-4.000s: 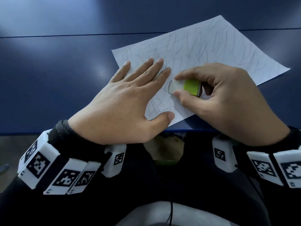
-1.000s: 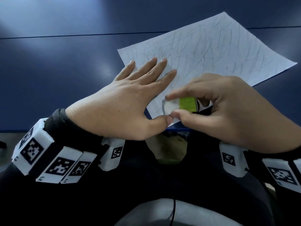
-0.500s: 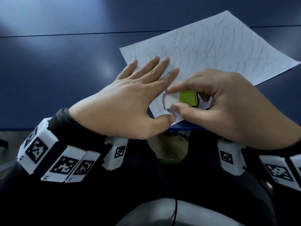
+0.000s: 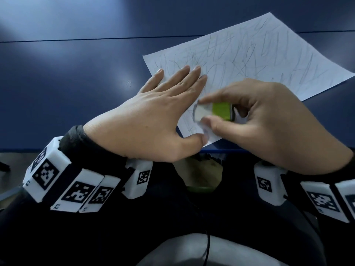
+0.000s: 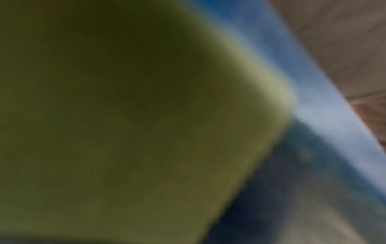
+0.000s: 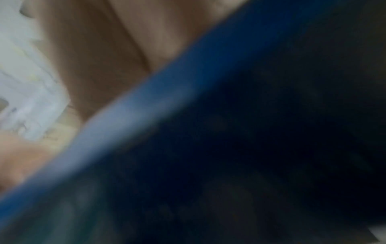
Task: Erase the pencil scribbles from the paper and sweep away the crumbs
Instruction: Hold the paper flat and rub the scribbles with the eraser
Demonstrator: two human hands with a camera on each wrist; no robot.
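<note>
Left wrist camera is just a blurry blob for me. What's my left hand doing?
Observer: The left hand lies flat, fingers straight, pressing the scribbled paper down.
Operator: Where's the eraser?
Observer: The right hand pinches the eraser between thumb and forefinger, over the paper's near corner.
Operator: Are the scribbles gone?
Observer: No, pencil scribbles cover most of it.

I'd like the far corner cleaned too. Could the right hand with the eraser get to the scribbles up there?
Probably yes. The right hand pinches the eraser at the near end of the paper; nothing lies on the sheet between it and the far scribbles. The left hand presses the near-left part only.
</note>
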